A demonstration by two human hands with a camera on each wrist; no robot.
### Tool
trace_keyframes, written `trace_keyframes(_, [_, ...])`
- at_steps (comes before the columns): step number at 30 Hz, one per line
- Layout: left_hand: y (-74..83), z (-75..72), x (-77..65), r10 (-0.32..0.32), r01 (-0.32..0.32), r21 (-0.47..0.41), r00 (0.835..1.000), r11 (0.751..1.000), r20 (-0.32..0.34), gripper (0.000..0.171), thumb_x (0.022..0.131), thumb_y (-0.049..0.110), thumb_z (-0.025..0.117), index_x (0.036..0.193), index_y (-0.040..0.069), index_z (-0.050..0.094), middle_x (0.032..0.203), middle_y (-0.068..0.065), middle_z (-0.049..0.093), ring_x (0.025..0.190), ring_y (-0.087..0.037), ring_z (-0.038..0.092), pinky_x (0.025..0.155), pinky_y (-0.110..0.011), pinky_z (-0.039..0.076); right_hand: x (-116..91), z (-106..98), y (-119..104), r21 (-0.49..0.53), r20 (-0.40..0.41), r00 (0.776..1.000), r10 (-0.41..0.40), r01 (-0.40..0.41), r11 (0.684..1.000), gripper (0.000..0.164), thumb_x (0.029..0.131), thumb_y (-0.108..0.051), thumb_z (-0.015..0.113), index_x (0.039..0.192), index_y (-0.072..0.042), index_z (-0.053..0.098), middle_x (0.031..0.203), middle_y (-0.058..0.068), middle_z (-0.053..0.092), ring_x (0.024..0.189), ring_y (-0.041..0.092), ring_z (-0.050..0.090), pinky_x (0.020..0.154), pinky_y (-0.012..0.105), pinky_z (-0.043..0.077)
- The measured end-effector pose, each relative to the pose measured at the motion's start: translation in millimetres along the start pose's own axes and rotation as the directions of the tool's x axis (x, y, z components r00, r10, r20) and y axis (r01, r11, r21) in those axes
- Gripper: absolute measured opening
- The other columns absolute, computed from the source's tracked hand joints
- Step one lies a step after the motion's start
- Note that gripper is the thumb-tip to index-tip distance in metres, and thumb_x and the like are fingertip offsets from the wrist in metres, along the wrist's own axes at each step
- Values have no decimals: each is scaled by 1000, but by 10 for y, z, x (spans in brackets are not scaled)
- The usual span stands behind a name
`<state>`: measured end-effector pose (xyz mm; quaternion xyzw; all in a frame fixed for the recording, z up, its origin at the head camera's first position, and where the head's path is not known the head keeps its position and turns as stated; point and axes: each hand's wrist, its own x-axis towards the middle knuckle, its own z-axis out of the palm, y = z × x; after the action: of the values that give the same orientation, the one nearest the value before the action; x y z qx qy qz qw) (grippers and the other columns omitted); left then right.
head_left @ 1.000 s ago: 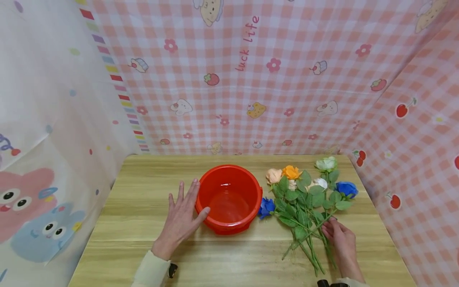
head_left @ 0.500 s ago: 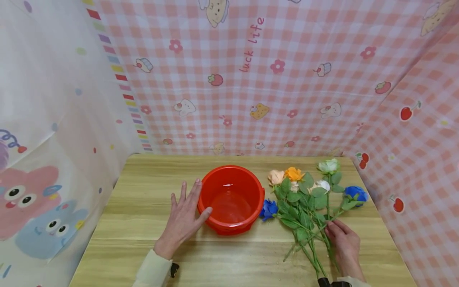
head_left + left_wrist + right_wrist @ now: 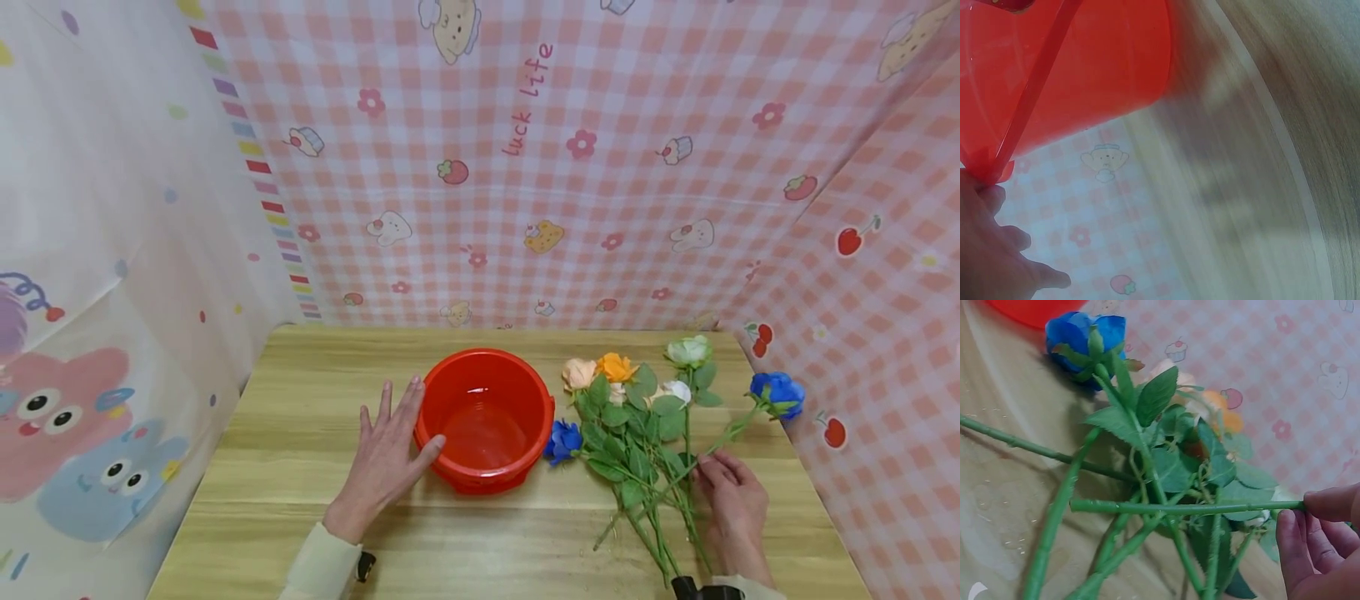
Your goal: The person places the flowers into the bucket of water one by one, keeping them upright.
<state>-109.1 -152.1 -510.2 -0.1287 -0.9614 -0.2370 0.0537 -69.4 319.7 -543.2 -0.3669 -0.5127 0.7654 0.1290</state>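
While the left hand (image 3: 382, 458) lies against the left side of the red bucket (image 3: 483, 481), its fingers (image 3: 386, 403) straight and spread and gripping nothing, the right hand (image 3: 733, 504), at lower right, pinches a stem (image 3: 1185, 507) between closed fingers. That stem belongs to the blue rose (image 3: 778, 396), whose head is raised at the right of the frame, beyond the edge of the surface (image 3: 300, 467); its lower end slants left across the other stems. The bucket sits just below the centre of the frame, its handle (image 3: 1032, 94) showing in the left wrist view. Just right of it lies a second blue flower (image 3: 562, 442). Further right are a peach flower (image 3: 580, 374), an orange flower (image 3: 617, 367), a white flower (image 3: 678, 391) and a pale green flower (image 3: 688, 351), with leaves (image 3: 633, 458) and stems crossing below them.
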Motion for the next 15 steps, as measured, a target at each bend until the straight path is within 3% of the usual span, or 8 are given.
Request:
trace_keyframes(7, [11, 0, 6, 5, -5, 9, 1000, 1000, -6, 85, 99, 56, 55, 166, 14, 26, 172, -5, 22, 158, -42, 5, 116, -78, 9, -6, 21, -114, 85, -18, 999, -48, 49, 995, 19, 93, 7, 69, 104, -10, 71, 81, -4, 71, 71, 6, 72, 69, 19, 60])
trace_keyframes(15, [11, -3, -1, 5, -5, 6, 1000, 1000, -5, 83, 99, 52, 57, 166, 13, 25, 172, -2, 19, 158, -41, 6, 116, -77, 9, -61, 80, -207, 78, -27, 988, -150, 152, 985, 21, 92, 6, 71, 111, -5, 69, 87, -1, 70, 75, 8, 73, 69, 19, 60])
